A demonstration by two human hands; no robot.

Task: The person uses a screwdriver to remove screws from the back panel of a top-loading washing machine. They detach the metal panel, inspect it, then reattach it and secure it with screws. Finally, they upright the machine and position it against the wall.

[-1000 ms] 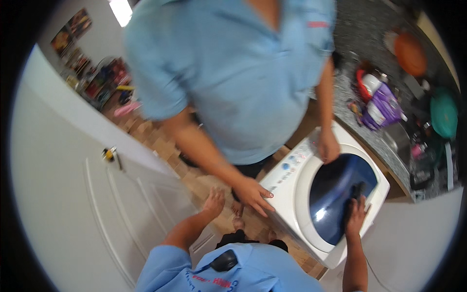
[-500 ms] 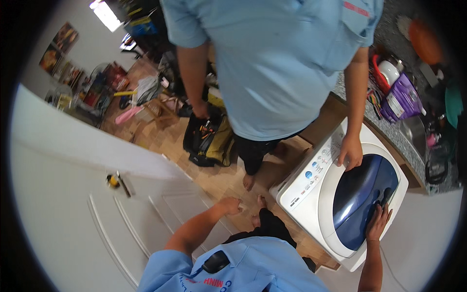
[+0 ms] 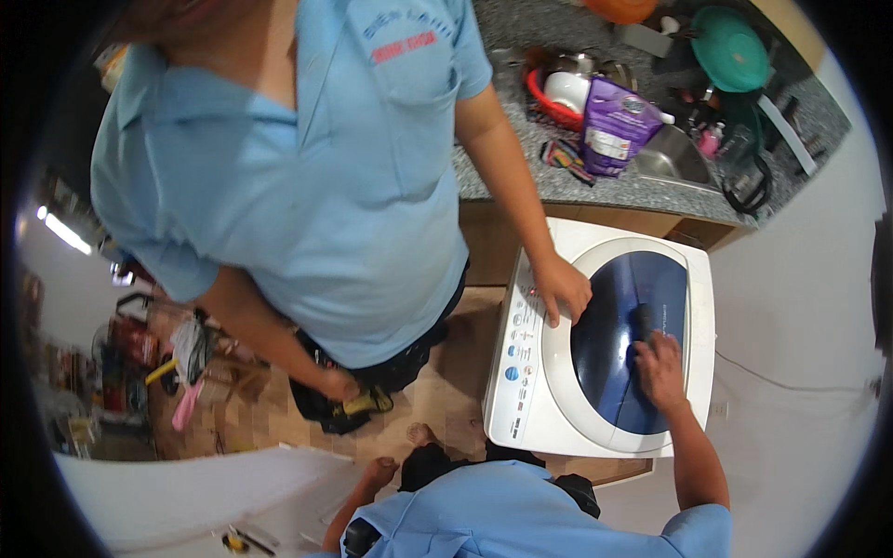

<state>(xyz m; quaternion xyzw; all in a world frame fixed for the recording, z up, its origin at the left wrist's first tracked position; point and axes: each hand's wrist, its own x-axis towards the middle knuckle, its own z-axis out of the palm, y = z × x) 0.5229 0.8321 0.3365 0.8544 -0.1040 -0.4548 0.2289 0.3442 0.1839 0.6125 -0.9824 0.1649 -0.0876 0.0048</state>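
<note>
A white top-loading washing machine stands in front of me to the right, its dark blue lid closed. My right hand rests on that lid with fingers apart, touching the glossy surface near the middle fold. A dark shape beyond my fingertips could be a reflection or a handle; I cannot tell. My left hand hangs low at my side with its fingers curled in, and nothing shows in it. Across from me, a co-worker's hand lies on the machine's rim beside the control panel.
The co-worker in a light blue shirt stands close ahead, the other hand by a black and yellow tool bag. Behind the machine, a granite counter holds a purple pouch, a red basket and a sink. A white door is at lower left.
My view has swung to the right, showing more of the counter. On the lid, my right hand has shifted toward the middle. The co-worker's hand stays on the machine's rim.
</note>
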